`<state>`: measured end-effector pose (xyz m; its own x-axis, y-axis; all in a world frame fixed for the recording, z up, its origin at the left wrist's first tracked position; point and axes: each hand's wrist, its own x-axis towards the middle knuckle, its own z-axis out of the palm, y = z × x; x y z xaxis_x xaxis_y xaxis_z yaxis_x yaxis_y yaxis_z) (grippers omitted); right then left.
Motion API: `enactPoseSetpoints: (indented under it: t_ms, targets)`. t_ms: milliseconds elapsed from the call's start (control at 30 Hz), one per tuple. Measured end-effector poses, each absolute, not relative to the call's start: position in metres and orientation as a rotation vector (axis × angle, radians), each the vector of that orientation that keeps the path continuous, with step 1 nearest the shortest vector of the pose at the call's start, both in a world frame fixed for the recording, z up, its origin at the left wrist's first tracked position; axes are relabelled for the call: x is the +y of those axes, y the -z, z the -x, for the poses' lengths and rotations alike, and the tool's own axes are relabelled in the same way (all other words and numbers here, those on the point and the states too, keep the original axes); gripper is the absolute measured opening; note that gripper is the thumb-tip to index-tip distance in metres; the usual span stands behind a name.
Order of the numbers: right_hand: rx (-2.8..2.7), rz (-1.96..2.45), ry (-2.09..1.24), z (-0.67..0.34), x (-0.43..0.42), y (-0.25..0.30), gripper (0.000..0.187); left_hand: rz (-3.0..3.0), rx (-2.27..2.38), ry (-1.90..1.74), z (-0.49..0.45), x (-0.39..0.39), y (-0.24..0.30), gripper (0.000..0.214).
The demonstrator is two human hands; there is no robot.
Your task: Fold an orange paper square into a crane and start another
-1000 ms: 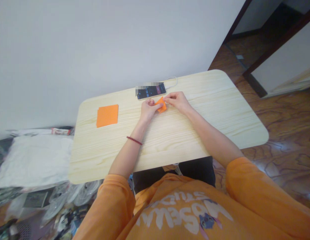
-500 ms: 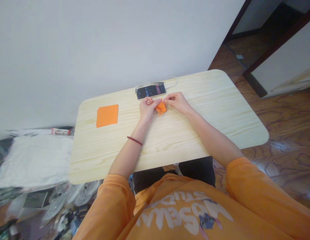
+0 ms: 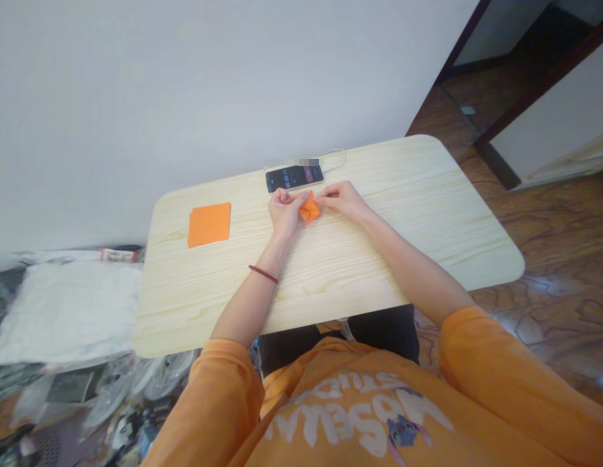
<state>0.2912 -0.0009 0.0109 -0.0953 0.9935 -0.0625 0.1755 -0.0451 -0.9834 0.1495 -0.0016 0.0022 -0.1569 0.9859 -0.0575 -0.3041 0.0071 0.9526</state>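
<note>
A small folded orange paper sits between both hands, just above the light wooden table. My left hand, with a red bracelet at the wrist, pinches the paper's left side with curled fingers. My right hand pinches its right edge. A stack of flat orange paper squares lies on the table to the left, apart from both hands. A dark phone with a lit screen lies just beyond the hands, a white cable running from it.
The table stands against a white wall. White bags and clutter lie on the floor at the left. Dark wooden floor and a doorway are at the right.
Both hands have turned and shifted the folded paper slightly, drawing closer together around it. The paper stack and phone have not moved.
</note>
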Motion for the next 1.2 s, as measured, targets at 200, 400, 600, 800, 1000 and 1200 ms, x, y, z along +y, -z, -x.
enactPoseSetpoints:
  t_ms: [200,400,600,800,1000,1200]
  targets:
    - [-1.416,1.326,-1.233,-0.294,0.001,-0.008,0.023,-0.934,1.108,-1.355,-0.149,-0.003,-0.006,0.052]
    - [-1.426,1.302,-1.255,-0.293,0.000,-0.008,0.019,-0.926,1.065,-1.300,-0.148,-0.003,-0.004,0.057]
    - [-1.464,1.332,-1.210,-0.292,-0.001,-0.011,0.019,-0.895,1.088,-1.362,-0.149,-0.002,0.001,0.060]
    - [-1.501,1.367,-1.209,-0.291,-0.001,-0.006,0.014,-0.849,1.139,-1.423,-0.150,-0.002,-0.002,0.059]
    - [-1.572,1.351,-1.146,-0.292,0.003,0.002,0.014,-0.832,1.123,-1.443,-0.150,-0.003,-0.005,0.056]
    - [-1.651,1.338,-1.063,-0.292,0.004,0.002,0.013,-0.854,1.157,-1.448,-0.150,-0.004,-0.005,0.056]
